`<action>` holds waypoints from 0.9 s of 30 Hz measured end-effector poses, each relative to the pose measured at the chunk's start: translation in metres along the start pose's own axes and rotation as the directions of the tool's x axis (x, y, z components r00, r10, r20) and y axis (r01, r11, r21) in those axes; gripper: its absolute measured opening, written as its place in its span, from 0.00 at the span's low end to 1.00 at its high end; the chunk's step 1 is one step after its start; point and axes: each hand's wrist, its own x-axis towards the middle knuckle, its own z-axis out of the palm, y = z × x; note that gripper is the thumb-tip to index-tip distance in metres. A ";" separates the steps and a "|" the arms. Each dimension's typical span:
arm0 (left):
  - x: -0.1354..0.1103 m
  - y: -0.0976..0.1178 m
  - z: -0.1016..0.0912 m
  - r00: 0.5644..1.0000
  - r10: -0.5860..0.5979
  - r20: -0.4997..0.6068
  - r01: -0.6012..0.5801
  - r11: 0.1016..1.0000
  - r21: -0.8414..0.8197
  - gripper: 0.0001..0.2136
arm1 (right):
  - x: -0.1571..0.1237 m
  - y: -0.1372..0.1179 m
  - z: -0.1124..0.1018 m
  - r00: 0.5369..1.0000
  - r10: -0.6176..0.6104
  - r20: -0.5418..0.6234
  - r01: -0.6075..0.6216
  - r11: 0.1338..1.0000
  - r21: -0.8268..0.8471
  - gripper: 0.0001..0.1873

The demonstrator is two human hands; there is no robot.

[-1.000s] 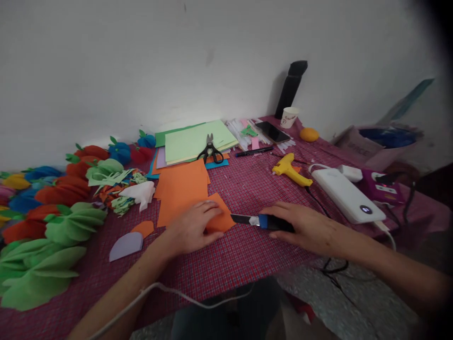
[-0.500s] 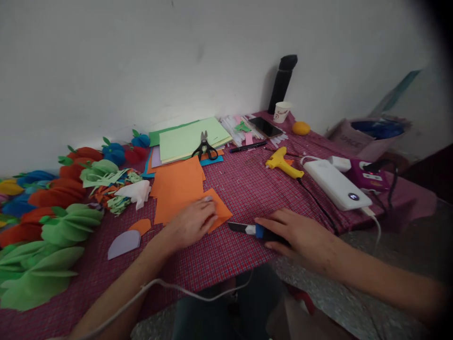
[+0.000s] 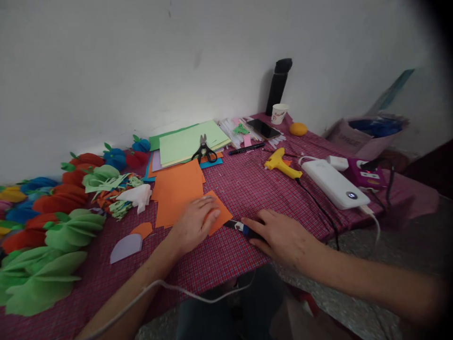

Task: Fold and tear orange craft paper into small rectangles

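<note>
Pale wall (image 3: 123,61) rises behind a work surface spread with a red checked tablecloth (image 3: 226,264). On it, near the front edge, the left hand (image 3: 194,222) lies over an orange paper square (image 3: 220,208), its fingers loosely bent and unclenched, thumb apart from them, resting on the sheet. The right hand (image 3: 279,236) has its fingers wrapped around a utility knife (image 3: 238,226), index finger stretched forward along the handle; the extended blade points left, its tip at the square's right corner, though whether it sits under the paper or just against it I cannot tell. Partly beneath the left hand and beyond it are larger orange sheets (image 3: 179,189), and behind these a stack of pale green paper (image 3: 187,144) with black-handled scissors (image 3: 204,151) lying at its front edge. Left of the left hand are a lavender paper semicircle (image 3: 126,248), an orange cutout (image 3: 142,230) touching it, and a heap of shredded scraps (image 3: 106,198) with a white tissue (image 3: 139,194) on top. Folded paper ornaments (image 3: 60,198) in green, red and blue fill the left side. Beyond the right hand lie a yellow glue gun (image 3: 281,164) and a white power bank (image 3: 332,182); farther back, a dark marker (image 3: 247,148), a smartphone (image 3: 263,128) and a paper cup (image 3: 279,114).
</note>
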 end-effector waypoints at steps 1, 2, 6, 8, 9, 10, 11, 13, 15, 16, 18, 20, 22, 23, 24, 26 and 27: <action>0.000 -0.001 0.003 1.000 -0.003 -0.018 0.003 1.000 0.024 0.16 | 0.000 0.000 0.000 1.000 0.006 0.002 -0.006 1.000 0.002 0.20; 0.000 -0.001 0.007 1.000 -0.003 -0.022 0.004 0.999 0.052 0.16 | -0.001 0.000 0.000 1.000 0.013 0.002 -0.013 1.000 0.002 0.20; -0.001 -0.002 0.021 0.998 0.015 0.066 -0.025 0.989 0.146 0.20 | 0.000 0.000 0.000 1.000 0.025 0.000 -0.025 1.000 0.005 0.20; -0.003 -0.002 0.026 0.995 0.014 0.098 -0.030 0.985 0.170 0.21 | 0.001 0.000 0.001 1.000 0.025 -0.002 -0.025 1.000 0.003 0.20; -0.003 -0.002 0.028 0.994 0.012 0.106 -0.031 0.984 0.178 0.21 | 0.002 0.000 0.001 1.000 0.026 -0.004 -0.026 1.000 -0.001 0.20; -0.003 -0.002 0.029 0.994 0.009 0.111 -0.029 0.982 0.185 0.22 | 0.002 -0.001 0.002 1.000 0.028 -0.007 -0.028 1.000 -0.003 0.20; -0.003 -0.002 0.029 0.993 0.005 0.115 -0.027 0.981 0.190 0.22 | 0.003 -0.001 0.002 1.000 0.030 -0.009 -0.030 1.000 -0.004 0.20; -0.003 -0.002 0.029 0.992 -0.003 0.123 -0.021 0.980 0.199 0.22 | 0.003 -0.002 0.003 0.999 0.037 -0.004 -0.037 0.999 -0.003 0.19; -0.002 -0.002 0.029 0.992 -0.008 0.127 -0.018 0.979 0.205 0.22 | 0.003 -0.002 0.003 0.999 0.047 0.001 -0.047 0.999 -0.001 0.18; -0.002 -0.002 0.029 0.992 -0.008 0.127 -0.018 0.978 0.207 0.22 | 0.002 -0.002 0.003 0.999 0.049 0.002 -0.049 0.999 0.000 0.18; -0.002 -0.002 0.029 0.992 -0.009 0.127 -0.018 0.978 0.206 0.22 | 0.000 -0.002 0.003 0.998 0.054 -0.007 -0.054 0.999 0.001 0.18; -0.003 -0.001 0.028 0.992 -0.011 0.123 -0.013 0.980 0.200 0.22 | -0.001 0.000 0.002 0.998 0.054 -0.019 -0.054 0.999 0.001 0.18; -0.004 0.000 0.028 0.993 -0.016 0.115 -0.006 0.982 0.190 0.23 | -0.002 0.003 0.002 0.999 0.040 -0.028 -0.040 0.999 0.000 0.19; -0.004 0.000 0.027 0.994 -0.019 0.108 -0.001 0.983 0.184 0.23 | -0.002 0.004 0.002 0.999 0.028 -0.032 -0.028 1.000 0.000 0.19; -0.004 0.000 0.027 0.995 -0.020 0.102 0.002 0.984 0.178 0.23 | -0.002 0.005 0.001 0.999 0.014 -0.035 -0.014 1.000 0.001 0.19; -0.004 0.001 0.027 0.995 -0.019 0.095 0.003 0.985 0.173 0.24 | 0.000 0.007 0.001 0.999 -0.008 -0.043 0.008 1.000 0.001 0.19; -0.004 0.001 0.027 0.995 -0.018 0.094 0.002 0.985 0.173 0.24 | 0.001 0.007 0.001 0.999 -0.011 -0.046 0.011 1.000 0.000 0.18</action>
